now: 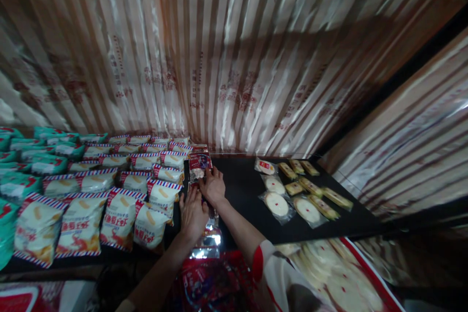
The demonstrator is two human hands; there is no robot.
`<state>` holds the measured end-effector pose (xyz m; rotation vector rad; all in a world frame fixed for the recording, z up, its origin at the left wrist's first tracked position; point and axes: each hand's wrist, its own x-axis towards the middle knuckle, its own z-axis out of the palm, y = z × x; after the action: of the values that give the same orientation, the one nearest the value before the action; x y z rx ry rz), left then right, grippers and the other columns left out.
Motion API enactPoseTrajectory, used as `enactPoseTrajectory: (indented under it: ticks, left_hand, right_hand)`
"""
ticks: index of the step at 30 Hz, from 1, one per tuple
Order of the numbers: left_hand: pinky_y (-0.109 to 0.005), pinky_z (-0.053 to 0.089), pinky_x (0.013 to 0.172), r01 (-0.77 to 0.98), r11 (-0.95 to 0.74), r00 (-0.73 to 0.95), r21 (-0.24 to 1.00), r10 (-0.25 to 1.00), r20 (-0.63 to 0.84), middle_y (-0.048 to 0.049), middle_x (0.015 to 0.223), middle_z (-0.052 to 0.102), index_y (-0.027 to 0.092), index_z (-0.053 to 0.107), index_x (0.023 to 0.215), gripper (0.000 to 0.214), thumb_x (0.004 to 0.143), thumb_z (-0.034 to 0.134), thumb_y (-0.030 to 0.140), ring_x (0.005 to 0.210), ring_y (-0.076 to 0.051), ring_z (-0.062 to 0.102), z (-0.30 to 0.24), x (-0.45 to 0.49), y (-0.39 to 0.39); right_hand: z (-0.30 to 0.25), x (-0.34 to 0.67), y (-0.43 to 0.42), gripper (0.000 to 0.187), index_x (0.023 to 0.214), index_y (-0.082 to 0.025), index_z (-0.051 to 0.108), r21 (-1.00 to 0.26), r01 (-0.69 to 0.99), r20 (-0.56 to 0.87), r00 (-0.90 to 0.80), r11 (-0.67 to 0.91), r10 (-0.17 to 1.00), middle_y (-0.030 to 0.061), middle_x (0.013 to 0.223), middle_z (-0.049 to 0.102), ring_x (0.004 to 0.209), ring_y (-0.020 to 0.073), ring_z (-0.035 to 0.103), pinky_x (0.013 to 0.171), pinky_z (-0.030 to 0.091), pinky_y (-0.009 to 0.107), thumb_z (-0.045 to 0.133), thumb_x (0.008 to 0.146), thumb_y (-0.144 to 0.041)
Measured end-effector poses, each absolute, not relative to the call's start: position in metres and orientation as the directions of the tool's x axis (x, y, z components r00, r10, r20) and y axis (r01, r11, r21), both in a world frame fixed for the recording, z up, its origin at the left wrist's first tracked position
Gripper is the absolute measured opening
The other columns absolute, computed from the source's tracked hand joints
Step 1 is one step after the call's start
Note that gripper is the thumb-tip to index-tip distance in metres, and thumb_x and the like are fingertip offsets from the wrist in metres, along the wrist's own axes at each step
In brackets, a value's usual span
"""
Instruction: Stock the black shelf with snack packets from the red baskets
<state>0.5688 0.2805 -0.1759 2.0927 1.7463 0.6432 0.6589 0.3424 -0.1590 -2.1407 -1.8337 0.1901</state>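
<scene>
My left hand (193,215) lies with its fingers stretched forward over a row of dark red snack packets on a black shelf. Just ahead of it, my right hand (213,187) rests, fingers apart, at the near end of a red packet (199,162) with a clear lower part. Both hands touch or hover close over the row and cover its middle. Shiny foil packet ends (210,240) show between my forearms. Below the shelf edge is a large dark red bag (210,280), partly hidden by my arms.
Left stand rows of white puffed-snack bags (84,224) with striped edges, then green bags (20,185). Rightward lie round white wrapped cakes (277,203) and yellow wrapped bars (310,186). A box (347,273) of round cakes sits in front. Printed plastic sheeting (226,58) hangs behind.
</scene>
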Motion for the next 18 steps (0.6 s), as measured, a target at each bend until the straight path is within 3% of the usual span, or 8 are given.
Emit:
enactPoseTrajectory:
  ticks: [13, 18]
  left_hand:
    - [-0.047, 0.021, 0.111, 0.851, -0.226, 0.157, 0.473, 0.971, 0.181, -0.0142, 0.139, 0.043, 0.011, 0.053, 0.124, 0.045, 0.08, 0.044, 0.016, 0.131, -0.024, 0.037, -0.178, 0.5686, 0.2788]
    - [-0.047, 0.022, 0.111, 0.861, -0.251, 0.171, 0.442, 0.962, 0.213, -0.0166, 0.137, 0.046, 0.007, 0.054, 0.122, 0.044, 0.08, 0.044, 0.015, 0.133, -0.025, 0.035, -0.1751, 0.5693, 0.2766]
  right_hand:
    - [-0.1642, 0.6567, 0.3452, 0.055, 0.13, -0.011, 0.046, -0.341, 0.932, 0.051, 0.15, -0.123, 0.987, 0.0181, 0.14, 0.04, 0.132, 0.0318, 0.027, 0.101, 0.027, 0.044, 0.047, 0.084, -0.04]
    - [-0.164, 0.6613, 0.3397, 0.052, 0.13, -0.014, 0.048, -0.403, 0.911, 0.133, 0.155, -0.09, 0.979, 0.0183, 0.142, 0.037, 0.134, 0.0317, 0.023, 0.102, 0.027, 0.045, 0.05, 0.083, -0.036]
